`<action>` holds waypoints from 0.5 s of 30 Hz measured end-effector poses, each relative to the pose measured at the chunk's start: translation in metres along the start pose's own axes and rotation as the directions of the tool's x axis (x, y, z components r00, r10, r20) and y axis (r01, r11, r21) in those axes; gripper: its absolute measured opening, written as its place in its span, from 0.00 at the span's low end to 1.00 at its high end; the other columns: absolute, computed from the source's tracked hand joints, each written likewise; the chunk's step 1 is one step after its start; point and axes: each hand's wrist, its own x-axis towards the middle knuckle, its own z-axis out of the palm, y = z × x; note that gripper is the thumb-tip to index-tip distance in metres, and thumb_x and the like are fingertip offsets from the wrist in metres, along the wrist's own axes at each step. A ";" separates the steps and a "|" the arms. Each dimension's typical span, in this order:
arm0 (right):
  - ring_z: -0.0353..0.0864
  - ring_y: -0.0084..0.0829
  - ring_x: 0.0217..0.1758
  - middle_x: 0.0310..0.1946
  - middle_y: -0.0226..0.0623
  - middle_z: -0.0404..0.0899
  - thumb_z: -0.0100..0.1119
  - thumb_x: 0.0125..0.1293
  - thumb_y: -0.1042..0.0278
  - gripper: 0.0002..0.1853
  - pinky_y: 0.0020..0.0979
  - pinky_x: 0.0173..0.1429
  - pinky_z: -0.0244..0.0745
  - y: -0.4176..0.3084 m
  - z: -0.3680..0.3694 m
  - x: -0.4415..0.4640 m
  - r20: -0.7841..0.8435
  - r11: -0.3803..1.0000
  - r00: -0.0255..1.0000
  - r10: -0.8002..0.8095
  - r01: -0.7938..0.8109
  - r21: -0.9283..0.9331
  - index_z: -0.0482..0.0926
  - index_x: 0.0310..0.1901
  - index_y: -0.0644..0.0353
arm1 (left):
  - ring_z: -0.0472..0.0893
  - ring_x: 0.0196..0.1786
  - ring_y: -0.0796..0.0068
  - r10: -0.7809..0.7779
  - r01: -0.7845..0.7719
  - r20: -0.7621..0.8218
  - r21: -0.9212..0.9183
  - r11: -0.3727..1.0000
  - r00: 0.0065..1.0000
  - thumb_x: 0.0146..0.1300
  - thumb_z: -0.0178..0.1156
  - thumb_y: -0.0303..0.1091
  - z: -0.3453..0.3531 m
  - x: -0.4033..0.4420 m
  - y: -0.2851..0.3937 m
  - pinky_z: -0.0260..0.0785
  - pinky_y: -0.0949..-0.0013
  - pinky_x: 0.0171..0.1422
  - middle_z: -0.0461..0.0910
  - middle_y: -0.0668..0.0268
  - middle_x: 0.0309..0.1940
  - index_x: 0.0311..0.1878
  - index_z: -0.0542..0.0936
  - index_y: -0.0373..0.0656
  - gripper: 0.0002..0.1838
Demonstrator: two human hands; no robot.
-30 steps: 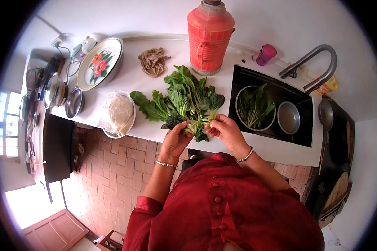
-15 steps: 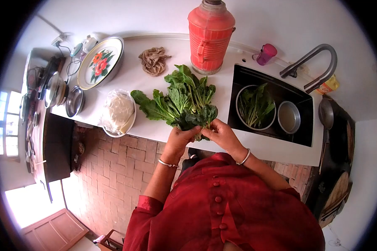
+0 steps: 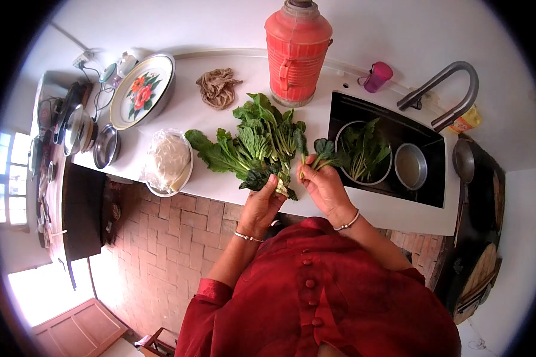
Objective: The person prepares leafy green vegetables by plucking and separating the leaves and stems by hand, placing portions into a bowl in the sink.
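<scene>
My left hand [image 3: 261, 209] is closed on a small head of leafy greens [image 3: 259, 177], its pale stem end showing by the thumb. Between the thumb and fingers of my right hand [image 3: 326, 191] are a few dark green leaves [image 3: 323, 153] on short stalks, apart from that head. Just beyond both hands, a heap of leafy greens [image 3: 265, 134] lies on the white counter [image 3: 211, 172]. To the right, a round basin [image 3: 338, 156] with loose green leaves [image 3: 368, 149] stands in the black sink [image 3: 432, 154].
A metal bowl [image 3: 411, 166] sits beside the basin under the curved faucet [image 3: 467, 89]. Behind the greens stand a red thermos [image 3: 298, 53] and a crumpled brown cloth [image 3: 217, 88]. Leftward are a plastic-covered bowl [image 3: 168, 160] and a flowered enamel basin [image 3: 142, 92].
My hands have moved apart. The right one has shifted right with leaves separated from the head, while the left one keeps hold of the rest.
</scene>
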 end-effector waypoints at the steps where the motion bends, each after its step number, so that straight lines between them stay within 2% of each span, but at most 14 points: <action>1: 0.71 0.22 0.34 0.33 0.30 0.72 0.53 0.64 0.74 0.06 0.24 0.40 0.66 -0.002 0.001 -0.001 0.031 0.994 0.999 0.042 -0.039 -0.099 0.69 0.41 0.58 | 0.77 0.42 0.74 0.023 -0.023 0.003 -0.001 1.000 1.000 0.62 0.57 0.28 0.000 0.000 0.000 0.72 0.68 0.45 0.77 0.67 0.41 0.51 0.71 0.42 0.14; 2: 0.70 0.22 0.33 0.33 0.30 0.71 0.53 0.64 0.74 0.07 0.23 0.38 0.66 -0.002 0.001 -0.001 0.058 0.977 0.994 0.088 -0.075 -0.200 0.69 0.42 0.58 | 0.77 0.42 0.74 0.046 -0.046 0.007 -0.005 0.999 0.999 0.61 0.58 0.29 0.000 0.000 0.000 0.72 0.69 0.44 0.77 0.67 0.41 0.50 0.71 0.42 0.14; 3: 0.69 0.19 0.32 0.32 0.28 0.71 0.52 0.64 0.75 0.09 0.21 0.37 0.66 -0.002 0.000 -0.003 0.037 0.944 0.994 0.106 -0.089 -0.317 0.68 0.45 0.60 | 0.76 0.37 0.75 0.060 -0.061 0.031 0.047 0.997 0.998 0.63 0.56 0.33 0.004 -0.001 0.002 0.69 0.72 0.39 0.76 0.66 0.38 0.45 0.74 0.38 0.10; 4: 0.69 0.19 0.32 0.32 0.28 0.71 0.52 0.64 0.75 0.09 0.21 0.37 0.66 -0.002 0.000 -0.005 0.038 0.944 0.993 0.108 -0.090 -0.318 0.68 0.45 0.60 | 0.76 0.37 0.75 0.061 -0.062 0.030 0.045 0.997 0.998 0.63 0.56 0.33 0.009 -0.002 0.003 0.69 0.72 0.39 0.76 0.66 0.38 0.45 0.74 0.38 0.10; 6: 0.68 0.17 0.32 0.33 0.27 0.70 0.52 0.64 0.74 0.11 0.20 0.36 0.65 -0.002 0.002 -0.006 0.054 0.849 0.987 0.153 -0.103 -0.518 0.68 0.48 0.62 | 0.77 0.38 0.77 0.136 -0.142 0.043 0.299 0.943 0.990 0.63 0.56 0.29 0.021 -0.007 0.007 0.69 0.74 0.36 0.77 0.66 0.40 0.48 0.74 0.38 0.11; 8: 0.68 0.15 0.31 0.32 0.26 0.71 0.54 0.63 0.71 0.12 0.19 0.36 0.66 0.000 0.003 -0.007 0.026 0.837 0.988 0.152 -0.115 -0.534 0.69 0.47 0.62 | 0.77 0.38 0.78 0.156 -0.168 0.062 0.346 0.923 0.986 0.61 0.57 0.27 0.017 -0.006 0.008 0.68 0.77 0.34 0.78 0.67 0.40 0.48 0.75 0.40 0.12; 10: 0.69 0.15 0.31 0.31 0.26 0.72 0.55 0.63 0.70 0.10 0.19 0.35 0.67 0.001 0.002 -0.007 0.005 0.785 0.987 0.159 -0.124 -0.607 0.71 0.44 0.63 | 0.76 0.33 0.80 0.200 -0.197 0.046 0.481 0.854 0.979 0.58 0.62 0.28 0.027 -0.011 0.011 0.67 0.77 0.32 0.78 0.70 0.33 0.43 0.76 0.40 0.10; 11: 0.69 0.15 0.31 0.31 0.26 0.72 0.55 0.63 0.70 0.10 0.19 0.35 0.67 0.000 0.002 -0.007 0.004 0.785 0.987 0.159 -0.124 -0.607 0.71 0.44 0.63 | 0.76 0.33 0.80 0.199 -0.197 0.047 0.481 0.855 0.979 0.58 0.62 0.28 0.030 -0.013 0.012 0.67 0.77 0.32 0.78 0.70 0.33 0.43 0.76 0.40 0.10; 13: 0.70 0.16 0.31 0.30 0.27 0.73 0.56 0.62 0.68 0.09 0.21 0.35 0.68 -0.002 0.003 -0.008 0.013 0.609 0.998 0.068 -0.031 -0.792 0.72 0.41 0.63 | 0.75 0.32 0.82 0.211 -0.216 0.075 0.551 0.806 0.975 0.58 0.61 0.29 0.034 -0.015 0.013 0.66 0.77 0.32 0.77 0.71 0.33 0.41 0.77 0.41 0.08; 14: 0.70 0.16 0.31 0.30 0.27 0.73 0.56 0.62 0.68 0.09 0.21 0.35 0.68 0.000 0.002 -0.007 0.014 0.609 0.998 0.069 -0.031 -0.793 0.72 0.41 0.63 | 0.75 0.32 0.82 0.211 -0.217 0.074 0.550 0.807 0.975 0.58 0.61 0.29 0.033 -0.015 0.012 0.66 0.77 0.32 0.77 0.71 0.33 0.41 0.77 0.41 0.08; 15: 0.70 0.17 0.31 0.30 0.28 0.73 0.57 0.62 0.68 0.09 0.21 0.35 0.68 0.002 0.000 -0.007 0.022 0.618 1.000 -0.009 0.023 -0.786 0.72 0.40 0.63 | 0.75 0.33 0.81 0.215 -0.219 0.071 0.545 0.809 0.974 0.58 0.62 0.29 0.031 -0.013 0.009 0.66 0.77 0.32 0.77 0.71 0.34 0.41 0.77 0.42 0.08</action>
